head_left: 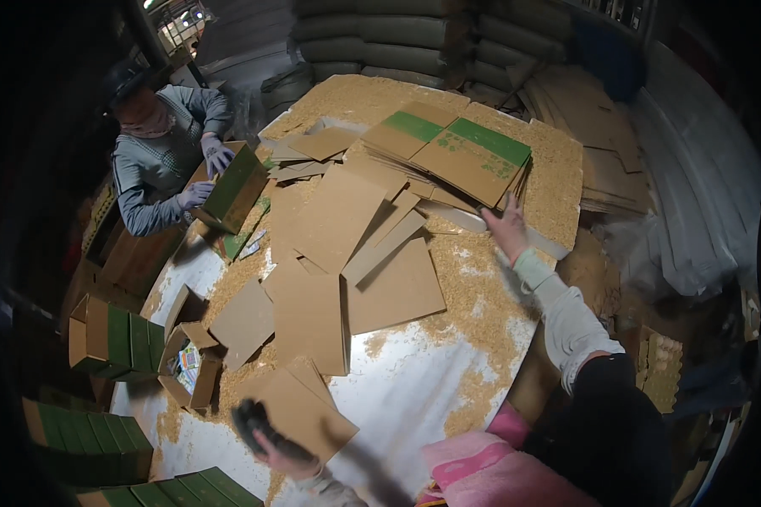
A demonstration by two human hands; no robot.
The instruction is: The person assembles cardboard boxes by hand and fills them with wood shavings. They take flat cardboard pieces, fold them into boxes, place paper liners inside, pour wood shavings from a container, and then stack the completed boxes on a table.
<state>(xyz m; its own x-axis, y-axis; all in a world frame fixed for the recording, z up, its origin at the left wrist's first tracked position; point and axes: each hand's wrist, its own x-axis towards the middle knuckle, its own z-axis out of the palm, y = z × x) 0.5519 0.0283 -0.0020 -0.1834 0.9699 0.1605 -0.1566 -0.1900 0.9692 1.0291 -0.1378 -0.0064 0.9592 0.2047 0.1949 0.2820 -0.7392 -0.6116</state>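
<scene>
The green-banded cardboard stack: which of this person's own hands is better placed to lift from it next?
Probably the right hand: it is at the near edge of the stack, while the left hand is well away, near loose brown cardboard.

Flat cartons (461, 165), upper right of centre: brown, green bands, green speckled pattern. Cardboard sheets (334, 215), centre: plain tan. Tabletop (389, 380), lower centre: white, with yellow-tan granules (558, 165). Boxes (89, 435), lower left: green and brown. Cloth (499, 477), lower edge: two-tone pink

Both sleeves (566, 325) are pale grey, the right bordered by black cloth (613, 414).
</scene>
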